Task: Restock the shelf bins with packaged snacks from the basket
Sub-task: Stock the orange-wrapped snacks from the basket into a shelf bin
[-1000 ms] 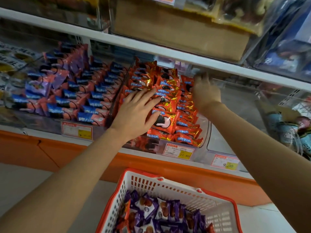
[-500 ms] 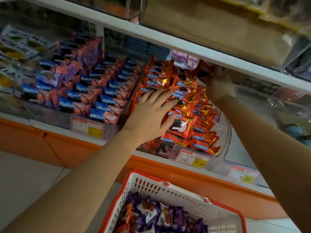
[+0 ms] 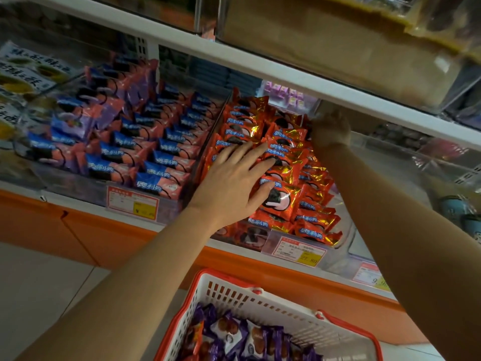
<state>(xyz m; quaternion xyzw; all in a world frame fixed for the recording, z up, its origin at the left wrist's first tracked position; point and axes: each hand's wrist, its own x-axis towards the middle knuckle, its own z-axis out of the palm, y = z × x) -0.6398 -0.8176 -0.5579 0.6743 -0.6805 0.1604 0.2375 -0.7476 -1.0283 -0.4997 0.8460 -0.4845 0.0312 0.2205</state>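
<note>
Red and gold snack packs [image 3: 309, 204] fill a clear shelf bin [image 3: 348, 231] at the centre. My left hand [image 3: 229, 186] lies flat on them, fingers straight and spread. My right hand [image 3: 331, 128] reaches to the back right corner of the same bin, just under the upper shelf edge [image 3: 234, 63]. Its fingers are hidden there, so I cannot tell whether it holds a pack. Below, a white basket with an orange rim [image 3: 226, 280] holds several purple snack packs [image 3: 234, 334].
A neighbouring bin on the left holds rows of blue and pink packs [image 3: 156, 157]. Price tags [image 3: 132, 203] hang on the bin fronts. An orange base panel [image 3: 104, 238] runs under the shelf. Further bins with other goods stand at the far right and above.
My right hand has pushed deeper to the bin's back corner; the red pack seen at its fingers earlier is no longer visible. My left hand stays on the packs.
</note>
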